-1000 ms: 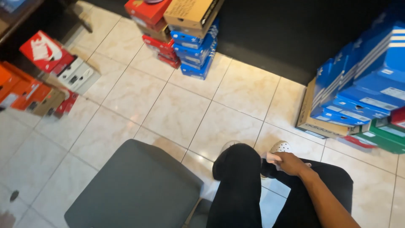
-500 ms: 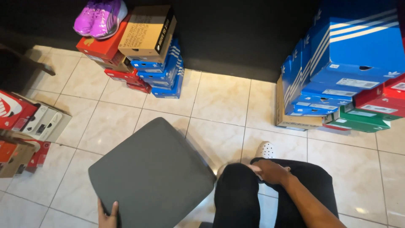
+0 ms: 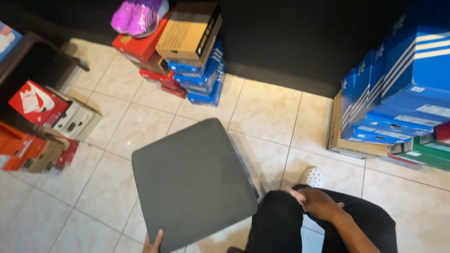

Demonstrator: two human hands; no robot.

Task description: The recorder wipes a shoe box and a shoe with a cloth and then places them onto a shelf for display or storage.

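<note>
Left hand [image 3: 152, 242] gripping near edge of grey square stool seat [image 3: 192, 180]; right hand [image 3: 316, 202] resting loosely open on black-trousered knee [image 3: 281, 215].

Legs: black trousers [image 3: 281, 225], plain, no visible markings. Foot: one white perforated clog [image 3: 312, 176]. Right forearm [image 3: 349, 232] bare, no sleeve. Both hands bare, no gloves or jewellery visible.
</note>
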